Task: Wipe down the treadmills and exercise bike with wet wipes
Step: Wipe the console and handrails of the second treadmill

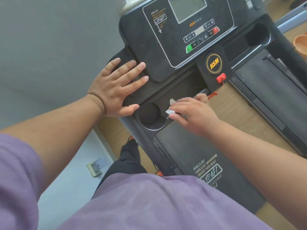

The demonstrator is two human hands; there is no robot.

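Black plastic fills most of what you see: the black treadmill console with its grey display screen at the top edge and a round yellow-ringed HSM badge near its lower middle. Your left hand lies flat on the console's left corner, fingers straight and spread apart, thumb stretched along the lower edge beside the round black cup holder. It holds nothing; it only presses on the surface.

Your right hand is just to the right of that cup holder, on the console's lower edge. Its fingers are curled down over a crumpled white wet wipe, pinning it against the black plastic; scraps of the wipe poke out at your fingertips and beside your thumb. The two hands are near each other but apart, with the cup holder between them.

Just above your right hand, a red safety key sits under the badge, and its red cord trails down to your knuckles. Whether the cord touches them you cannot tell.

Below the console runs the dark treadmill belt with white lettering. Your purple shirt fills the bottom edge of the view, and a second cup holder sits at the console's right corner.
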